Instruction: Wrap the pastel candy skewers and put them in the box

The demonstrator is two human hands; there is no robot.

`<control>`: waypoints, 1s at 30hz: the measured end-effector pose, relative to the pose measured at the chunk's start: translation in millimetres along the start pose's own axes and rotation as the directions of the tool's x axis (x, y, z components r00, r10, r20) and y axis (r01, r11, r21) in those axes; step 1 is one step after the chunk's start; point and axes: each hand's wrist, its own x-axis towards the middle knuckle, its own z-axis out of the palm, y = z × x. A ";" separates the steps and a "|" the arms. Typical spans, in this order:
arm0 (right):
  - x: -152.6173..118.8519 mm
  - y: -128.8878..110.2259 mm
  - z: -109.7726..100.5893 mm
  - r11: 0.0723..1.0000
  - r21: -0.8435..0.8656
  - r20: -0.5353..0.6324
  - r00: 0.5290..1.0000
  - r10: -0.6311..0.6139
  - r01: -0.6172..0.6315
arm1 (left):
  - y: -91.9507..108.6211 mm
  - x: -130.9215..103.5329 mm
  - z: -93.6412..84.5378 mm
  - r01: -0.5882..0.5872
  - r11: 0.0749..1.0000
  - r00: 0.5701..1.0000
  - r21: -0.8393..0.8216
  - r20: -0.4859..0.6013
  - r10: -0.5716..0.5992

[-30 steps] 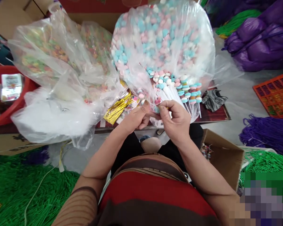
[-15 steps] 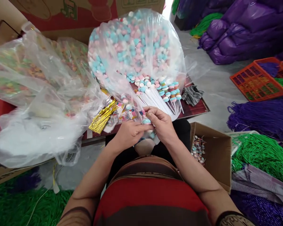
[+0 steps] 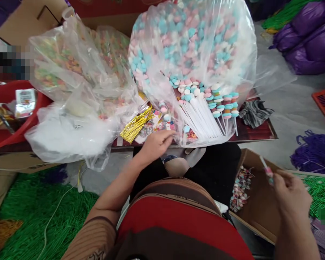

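Observation:
My right hand (image 3: 292, 195) is over the cardboard box (image 3: 262, 198) on the right, its fingers closed on a wrapped candy stick (image 3: 268, 173). The stick's white end points up and left. Wrapped candy sticks (image 3: 241, 191) lie inside the box. My left hand (image 3: 158, 144) is at the table's front edge, fingers drawn together; what they hold, if anything, is hidden. Just beyond it lie printed wrappers (image 3: 165, 124) and a bundle of gold twist ties (image 3: 137, 122). White sticks (image 3: 200, 119) and skewered candies (image 3: 223, 104) rest on the open end of a bag of pastel candies (image 3: 184, 43).
Bags of green and orange candies (image 3: 62, 61) and a white plastic bag (image 3: 70, 133) cover the table's left part. A red basin (image 3: 35, 112) stands at far left. A dark striped cloth (image 3: 256, 113) lies at the table's right corner. Green strands (image 3: 54, 213) cover the floor at left.
My hands have parted. The right has carried the candy stick right, over the box; the left stays near the table's edge. The view has shifted left.

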 end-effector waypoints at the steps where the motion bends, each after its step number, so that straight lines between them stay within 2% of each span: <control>1: -1.8 10.1 -14.0 0.993 -0.118 -0.073 0.997 -0.003 -0.006 | -8.6 0.5 -7.6 0.049 0.996 0.997 0.074 -0.066 -0.044; 3: -5.2 19.3 -25.2 0.885 -0.460 -0.301 0.950 -0.077 -0.074 | -23.3 4.0 -18.3 0.136 0.968 0.983 0.209 -0.149 -0.105; 4: -6.3 18.0 -22.1 0.813 -0.571 -0.363 0.924 -0.121 -0.118 | -29.0 6.9 -20.7 0.158 0.952 0.980 0.260 -0.159 -0.119; 5: -6.7 13.2 -14.0 0.759 -0.636 -0.389 0.908 -0.154 -0.144 | -33.4 10.5 -20.9 0.166 0.938 0.981 0.305 -0.151 -0.124; 6: -6.4 5.3 -1.9 0.747 -0.651 -0.377 0.911 -0.169 -0.131 | -36.7 14.5 -19.2 0.160 0.924 0.984 0.347 -0.130 -0.122; 7: -5.4 -4.9 13.1 0.765 -0.639 -0.336 0.924 -0.182 -0.081 | -38.9 18.7 -15.9 0.147 0.909 0.988 0.390 -0.103 -0.116; 9: -2.6 -28.8 46.6 0.783 -0.611 -0.193 0.938 -0.287 0.114 | -41.2 26.5 -7.0 0.126 0.871 0.992 0.474 -0.050 -0.116; 11: -0.6 -51.3 77.6 0.742 -0.580 -0.037 0.899 -0.436 0.336 | -42.0 32.3 1.3 0.132 0.837 0.990 0.531 -0.026 -0.139; 13: -1.2 -67.6 101.9 0.723 -0.528 0.037 0.862 -0.505 0.446 | -42.5 35.5 5.9 0.154 0.819 0.985 0.553 -0.023 -0.170; 15: -3.8 -76.9 119.8 0.743 -0.461 0.055 0.851 -0.522 0.486 | -42.9 36.8 6.6 0.169 0.811 0.982 0.560 -0.028 -0.185; 21: -11.9 -88.2 161.4 0.838 -0.211 0.141 0.864 -0.483 0.503 | -42.6 38.8 4.9 0.127 0.810 0.987 0.572 0.006 -0.160; 27: -16.9 -103.3 193.4 0.818 -0.099 0.295 0.801 -0.520 0.567 | -43.4 46.6 9.6 0.166 0.809 0.983 0.564 -0.031 -0.179; 30: -11.7 -110.9 206.4 0.826 -0.098 0.343 0.798 -0.495 0.555 | -43.9 45.1 7.9 0.186 0.838 0.983 0.513 -0.099 -0.157</control>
